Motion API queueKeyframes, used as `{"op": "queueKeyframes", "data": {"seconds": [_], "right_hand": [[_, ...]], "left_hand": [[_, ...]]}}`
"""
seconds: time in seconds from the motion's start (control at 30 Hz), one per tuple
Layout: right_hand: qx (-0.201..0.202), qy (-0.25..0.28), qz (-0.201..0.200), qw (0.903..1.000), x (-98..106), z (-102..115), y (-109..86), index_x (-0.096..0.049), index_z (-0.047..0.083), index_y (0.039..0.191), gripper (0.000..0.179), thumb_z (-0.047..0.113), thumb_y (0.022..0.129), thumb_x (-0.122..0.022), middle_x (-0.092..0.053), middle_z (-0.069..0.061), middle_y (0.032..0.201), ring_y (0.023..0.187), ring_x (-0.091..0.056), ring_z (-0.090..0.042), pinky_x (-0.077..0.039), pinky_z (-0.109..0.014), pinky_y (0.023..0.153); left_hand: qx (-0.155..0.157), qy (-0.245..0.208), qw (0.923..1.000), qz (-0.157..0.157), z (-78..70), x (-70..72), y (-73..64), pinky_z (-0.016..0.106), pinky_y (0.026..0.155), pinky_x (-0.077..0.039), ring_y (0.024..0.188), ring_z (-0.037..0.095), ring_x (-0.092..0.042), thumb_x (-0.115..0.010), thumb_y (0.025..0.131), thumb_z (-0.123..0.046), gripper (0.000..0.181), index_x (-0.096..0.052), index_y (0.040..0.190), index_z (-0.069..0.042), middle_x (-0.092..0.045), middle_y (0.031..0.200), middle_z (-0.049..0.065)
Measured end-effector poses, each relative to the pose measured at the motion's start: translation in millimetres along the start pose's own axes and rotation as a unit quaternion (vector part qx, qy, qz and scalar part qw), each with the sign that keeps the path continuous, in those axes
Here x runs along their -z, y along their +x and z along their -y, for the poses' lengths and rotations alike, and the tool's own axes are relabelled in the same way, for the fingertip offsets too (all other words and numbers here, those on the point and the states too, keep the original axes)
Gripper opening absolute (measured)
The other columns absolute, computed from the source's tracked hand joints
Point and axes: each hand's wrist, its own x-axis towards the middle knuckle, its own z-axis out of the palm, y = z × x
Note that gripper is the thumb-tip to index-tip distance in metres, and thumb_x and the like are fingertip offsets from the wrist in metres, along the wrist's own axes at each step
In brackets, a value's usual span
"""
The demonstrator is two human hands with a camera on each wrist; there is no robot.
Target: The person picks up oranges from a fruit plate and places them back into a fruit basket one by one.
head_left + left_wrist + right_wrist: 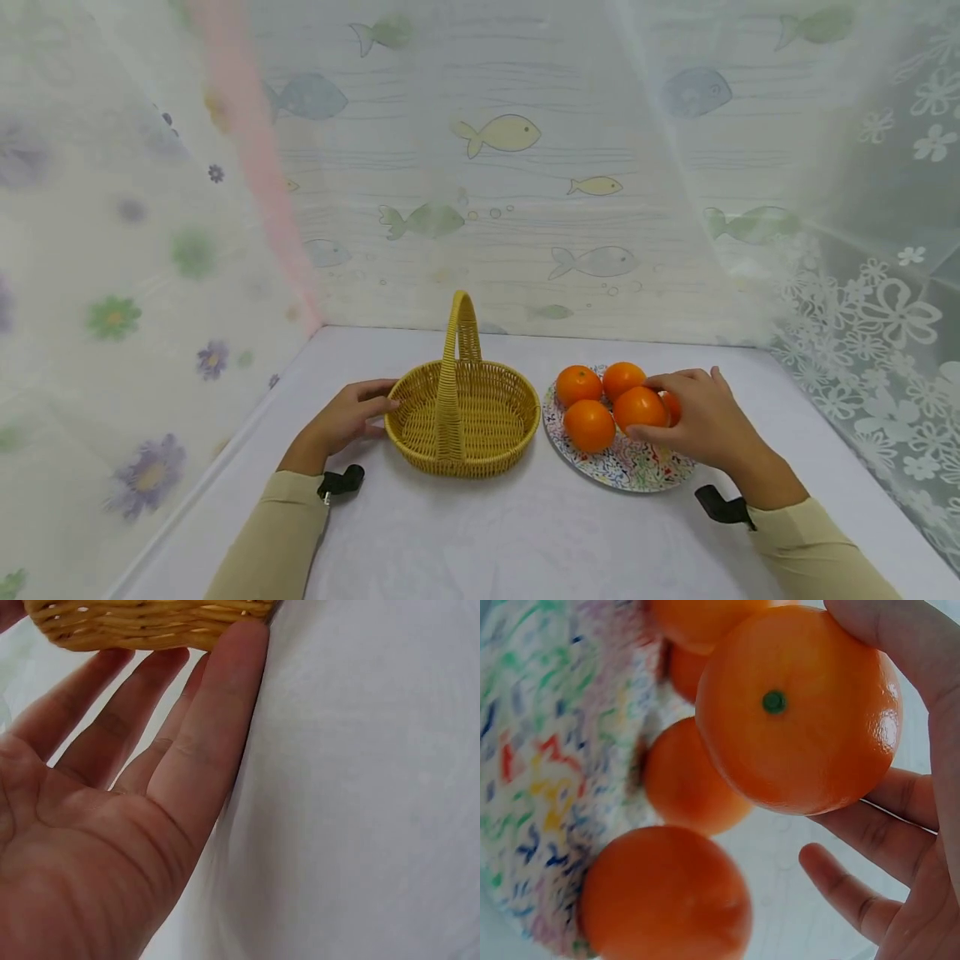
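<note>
With my right hand [705, 421] I grip one orange [641, 410], thumb on one side and fingers on the other, the gap between them only as wide as the fruit. It sits at the plate [637, 471], among four other oranges [589, 426]; whether its underside touches the plate I cannot tell. My palm partly hides the orange farthest to the right, and the green stem spot of the one I hold faces my wrist. My left hand [347, 418] is spread, its fingers nearly straight with their tips against the outer wall of the yellow woven basket [480, 460], and my thumb tip is at its rim. The basket stands upright on the white cloth [450, 542], just left of the plate and apart from it, its handle [448, 392] arching over the middle.
</note>
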Motion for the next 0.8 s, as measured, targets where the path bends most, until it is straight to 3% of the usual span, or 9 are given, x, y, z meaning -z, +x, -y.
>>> {"op": "queueKeyframes", "data": {"seconds": [0.1,0.2,0.43,0.6,0.7,0.8], "right_hand": [[0.009,0.005,-0.013,0.9999,-0.4,5.5,3.6,-0.072,0.012,0.123,0.081,0.074,0.073,-0.080,-0.075,-0.008,0.116,0.118,-0.054,-0.040,-0.033,-0.075,0.107],[0.018,0.010,-0.024,0.9995,0.2,11.0,7.2,-0.072,0.012,0.124,0.080,0.074,0.074,-0.079,-0.075,-0.007,0.117,0.114,-0.055,-0.036,-0.045,-0.064,0.095],[0.040,0.012,-0.052,0.9978,2.4,21.8,15.5,-0.072,0.017,0.125,0.071,0.068,0.077,-0.082,-0.075,-0.002,0.117,0.103,-0.058,-0.029,-0.045,-0.059,0.088],[0.075,0.033,-0.083,0.9931,1.4,31.7,23.2,-0.072,0.014,0.123,0.063,0.053,0.077,-0.089,-0.075,-0.001,0.114,0.091,-0.061,-0.020,-0.051,-0.044,0.080],[0.076,0.060,-0.075,0.9924,-0.1,39.5,28.3,-0.070,0.014,0.126,0.064,0.050,0.077,-0.090,-0.074,-0.002,0.115,0.092,-0.064,-0.019,-0.059,-0.038,0.075],[0.064,0.083,-0.058,0.9928,-1.1,48.1,32.8,-0.068,0.015,0.129,0.065,0.049,0.078,-0.089,-0.073,-0.002,0.117,0.095,-0.066,-0.020,-0.062,-0.039,0.077]], "left_hand": [[0.002,-0.021,0.9997,0.014,1.9,2.9,-0.6,0.051,0.095,-0.060,0.139,0.031,-0.053,-0.067,0.101,-0.017,0.056,-0.049,0.153,-0.008,-0.048,0.157,0.013],[0.004,-0.029,0.9994,0.019,2.3,3.7,-1.0,0.052,0.096,-0.059,0.140,0.031,-0.052,-0.067,0.100,-0.016,0.056,-0.049,0.153,-0.009,-0.047,0.158,0.012],[-0.002,-0.028,0.9994,0.023,3.2,2.8,1.9,0.053,0.095,-0.059,0.141,0.033,-0.051,-0.068,0.100,-0.017,0.055,-0.051,0.152,-0.012,-0.048,0.158,0.011],[0.000,-0.020,0.9994,0.027,0.5,3.6,-0.3,0.054,0.093,-0.060,0.142,0.032,-0.051,-0.070,0.100,-0.020,0.057,-0.051,0.153,-0.013,-0.047,0.158,0.011],[0.007,-0.013,0.9993,0.035,-3.6,5.3,-5.0,0.053,0.091,-0.061,0.136,0.030,-0.056,-0.068,0.101,-0.019,0.058,-0.047,0.155,-0.010,-0.047,0.157,0.015],[0.025,-0.025,0.9985,0.043,-8.8,5.9,-9.0,0.052,0.091,-0.061,0.127,0.027,-0.063,-0.068,0.101,-0.017,0.061,-0.043,0.156,-0.005,-0.051,0.153,0.019]]}}
